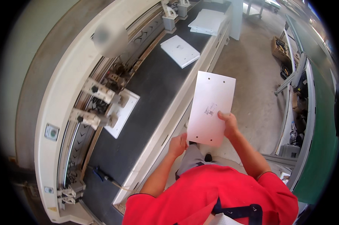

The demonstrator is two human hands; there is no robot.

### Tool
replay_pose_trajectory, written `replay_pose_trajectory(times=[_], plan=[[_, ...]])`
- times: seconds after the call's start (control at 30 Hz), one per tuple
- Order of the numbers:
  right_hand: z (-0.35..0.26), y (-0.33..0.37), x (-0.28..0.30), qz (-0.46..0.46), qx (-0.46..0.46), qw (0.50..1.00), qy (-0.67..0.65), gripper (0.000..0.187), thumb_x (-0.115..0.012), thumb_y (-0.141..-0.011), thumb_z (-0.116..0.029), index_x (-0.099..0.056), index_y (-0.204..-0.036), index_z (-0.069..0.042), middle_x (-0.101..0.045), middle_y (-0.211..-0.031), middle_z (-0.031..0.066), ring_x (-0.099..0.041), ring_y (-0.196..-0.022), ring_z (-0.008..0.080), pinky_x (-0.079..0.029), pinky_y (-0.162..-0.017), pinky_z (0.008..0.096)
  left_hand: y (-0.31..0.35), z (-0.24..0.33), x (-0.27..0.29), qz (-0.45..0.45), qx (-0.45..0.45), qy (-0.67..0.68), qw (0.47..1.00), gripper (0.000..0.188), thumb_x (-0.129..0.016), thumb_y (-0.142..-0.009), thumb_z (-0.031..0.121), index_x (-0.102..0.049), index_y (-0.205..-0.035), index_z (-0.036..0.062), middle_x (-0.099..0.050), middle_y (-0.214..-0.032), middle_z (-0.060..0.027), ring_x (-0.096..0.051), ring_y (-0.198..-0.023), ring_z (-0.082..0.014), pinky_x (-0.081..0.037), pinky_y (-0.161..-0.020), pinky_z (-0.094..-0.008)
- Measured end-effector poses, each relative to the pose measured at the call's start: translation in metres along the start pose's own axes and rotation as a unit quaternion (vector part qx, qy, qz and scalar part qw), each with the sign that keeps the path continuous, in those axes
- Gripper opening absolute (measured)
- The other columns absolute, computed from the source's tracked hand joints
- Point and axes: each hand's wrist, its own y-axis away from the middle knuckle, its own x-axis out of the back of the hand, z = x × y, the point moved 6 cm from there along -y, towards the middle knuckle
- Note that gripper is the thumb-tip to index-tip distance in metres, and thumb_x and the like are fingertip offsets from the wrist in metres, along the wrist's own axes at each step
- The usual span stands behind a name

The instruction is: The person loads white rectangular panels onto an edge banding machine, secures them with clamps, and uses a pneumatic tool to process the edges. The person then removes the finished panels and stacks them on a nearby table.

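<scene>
A white rectangular panel [210,97] with small holes near both ends and a printed label in its middle is held up in front of me, over the floor beside the machine. My right hand [228,123] grips its right edge, thumb on top and fingers hidden underneath. At the lower left corner my left hand [178,144] is closed against the panel's edge, its thumb showing. Another white panel [123,112] lies on the dark machine bed [150,93], partly beneath the machine's clamps [96,92].
Farther along the bed lie another labelled white panel [180,50] and a stack of white panels [208,21]. A blue air gun [98,173] with a hose rests on the near bed. To the right stand a metal-framed green table [319,131] and a cardboard box [281,48].
</scene>
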Motion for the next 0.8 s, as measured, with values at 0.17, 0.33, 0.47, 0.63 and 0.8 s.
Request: replay_pose_trajectory(times=[0.17,0.33,0.47,0.63,0.8], plan=[[-0.085,-0.141,-0.006,-0.002,-0.011,0.99,0.139,0.035,-0.063,-0.084,-0.009,-0.056,-0.116,0.005,-0.063,-0.108,0.0151,-0.062,-0.097,0.0274,-0.049,-0.087,0.0419,-0.132,0.01,0.03,0.138,-0.032,-0.015,0.99,0.032,-0.055,-0.092,0.031,-0.065,-0.085,0.0007,-0.066,-0.072,-0.0147,-0.067,-0.069,-0.0238,-0.05,-0.063,-0.0344],[-0.132,-0.332,-0.062,-0.004,-0.026,0.964,0.263,0.04,-0.065,-0.082,-0.011,-0.055,-0.117,0.007,-0.062,-0.111,0.0174,-0.062,-0.099,0.0285,-0.048,-0.089,0.0401,-0.306,0.043,0.088,0.26,-0.044,0.126,0.956,0.04,-0.067,-0.086,0.021,-0.058,-0.114,-0.0062,-0.067,-0.104,-0.0166,-0.063,-0.095,-0.0179,-0.048,-0.082,-0.0288],[-0.144,-0.464,-0.102,0.006,-0.002,0.92,0.391,0.051,-0.071,-0.078,-0.023,-0.056,-0.117,0.006,-0.061,-0.113,0.0207,-0.06,-0.102,0.0314,-0.047,-0.091,0.0415,-0.434,0.03,0.112,0.271,0.011,0.143,0.952,0.067,-0.068,-0.085,0.023,-0.039,-0.134,-0.0125,-0.047,-0.135,-0.0286,-0.048,-0.126,-0.0303,-0.039,-0.101,-0.0349],[-0.146,-0.539,-0.119,0.016,0.101,0.64,0.762,0.071,-0.073,-0.067,-0.05,-0.062,-0.115,0.001,-0.057,-0.116,0.0281,-0.05,-0.112,0.0415,-0.044,-0.096,0.0439,-0.508,0.047,0.121,0.29,0.024,0.128,0.948,0.073,-0.068,-0.082,0.021,-0.032,-0.138,-0.0111,-0.045,-0.136,-0.0296,-0.047,-0.125,-0.0354,-0.034,-0.106,-0.0362],[-0.122,-0.52,-0.092,-0.002,0.032,0.747,0.664,0.078,-0.078,-0.064,-0.042,-0.051,-0.119,0.005,-0.056,-0.114,0.0305,-0.055,-0.109,0.0423,-0.045,-0.095,0.0438,-0.502,0.071,0.099,0.301,0.065,0.176,0.935,0.075,-0.064,-0.074,0.008,-0.03,-0.138,-0.0125,-0.047,-0.131,-0.0286,-0.05,-0.121,-0.0375,-0.038,-0.103,-0.0374]])
